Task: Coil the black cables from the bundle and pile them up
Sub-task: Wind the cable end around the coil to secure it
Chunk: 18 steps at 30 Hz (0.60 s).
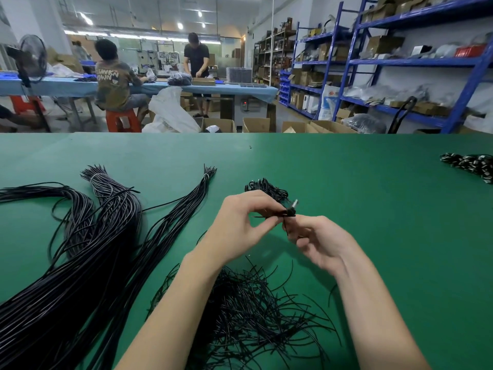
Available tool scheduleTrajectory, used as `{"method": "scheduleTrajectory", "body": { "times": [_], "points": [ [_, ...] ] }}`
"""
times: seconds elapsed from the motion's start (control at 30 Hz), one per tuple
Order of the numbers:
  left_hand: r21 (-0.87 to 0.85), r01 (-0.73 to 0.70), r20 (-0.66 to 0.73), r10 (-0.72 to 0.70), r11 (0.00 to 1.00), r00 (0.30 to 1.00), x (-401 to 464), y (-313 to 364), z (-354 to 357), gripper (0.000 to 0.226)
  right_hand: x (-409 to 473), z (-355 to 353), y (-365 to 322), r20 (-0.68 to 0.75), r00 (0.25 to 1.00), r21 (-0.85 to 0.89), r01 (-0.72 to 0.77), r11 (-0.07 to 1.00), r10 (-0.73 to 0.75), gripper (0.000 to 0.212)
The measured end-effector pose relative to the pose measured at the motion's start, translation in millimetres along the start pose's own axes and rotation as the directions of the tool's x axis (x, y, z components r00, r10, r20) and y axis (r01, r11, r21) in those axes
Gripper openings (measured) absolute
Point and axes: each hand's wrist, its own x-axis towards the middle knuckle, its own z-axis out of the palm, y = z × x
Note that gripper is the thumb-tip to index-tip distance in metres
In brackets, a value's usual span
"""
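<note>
Above the green table (373,209) my left hand (240,225) pinches a small coiled black cable (286,212) between thumb and fingers; a metal plug tip sticks out at its upper right. My right hand (322,241) holds the same coil from the right, fingers curled around its lower side. Just behind the hands lies a small pile of coiled cables (266,188). Long tied bundles of black cables (101,236) stretch across the table's left side. A loose heap of thin black ties (253,311) lies between my forearms.
Another pile of black pieces with silver ends (469,166) sits at the table's far right. Beyond the table are cardboard boxes (256,125), blue shelving (400,62), and two people at a blue workbench (80,86).
</note>
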Motion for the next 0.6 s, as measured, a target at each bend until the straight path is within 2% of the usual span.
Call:
{"method": "scheduleTrajectory", "body": {
  "times": [0.03,0.1,0.17,0.23,0.3,0.4,0.5,0.6],
  "points": [
    [0.022,0.018,-0.009,-0.018,1.000,1.000,-0.8,-2.5,-0.2,0.013,0.6,1.6,2.2,0.007,0.999,0.049,-0.034,0.998,0.034,0.010],
    [-0.088,0.200,-0.036,-0.203,0.976,0.978,-2.8,-6.9,0.0,0.012,1.5,5.1,4.9,0.014,1.000,-0.007,-0.006,1.000,0.006,0.007],
    [-0.327,0.417,0.037,-0.429,0.848,0.903,-3.5,-8.4,1.0,0.010,0.7,7.4,3.6,-0.004,0.990,-0.239,0.137,0.961,-0.143,0.004],
    [-0.499,0.529,0.127,-0.546,0.687,0.828,-3.9,-8.7,0.4,0.011,-0.7,6.7,0.9,0.031,0.937,-0.400,0.330,0.855,-0.347,0.012],
    [-0.623,0.577,0.214,-0.594,0.528,0.775,-3.3,-7.8,-1.0,0.011,-3.2,4.3,-1.0,0.105,0.871,-0.485,0.466,0.740,-0.480,0.017],
    [-0.663,0.625,0.287,-0.630,0.413,0.721,-1.9,-4.0,-2.9,0.007,-4.3,1.8,-2.0,0.129,0.785,-0.583,0.554,0.594,-0.605,0.011],
    [-0.675,0.630,0.317,-0.620,0.384,0.718,-0.9,-2.6,-5.7,0.010,-3.9,3.2,-1.3,0.124,0.763,-0.575,0.576,0.581,-0.634,0.005],
    [-0.686,0.585,0.281,-0.584,0.432,0.761,-0.6,-2.4,-5.2,0.008,-0.1,5.5,2.4,0.087,0.791,-0.528,0.552,0.646,-0.605,0.004]
  ]
}}
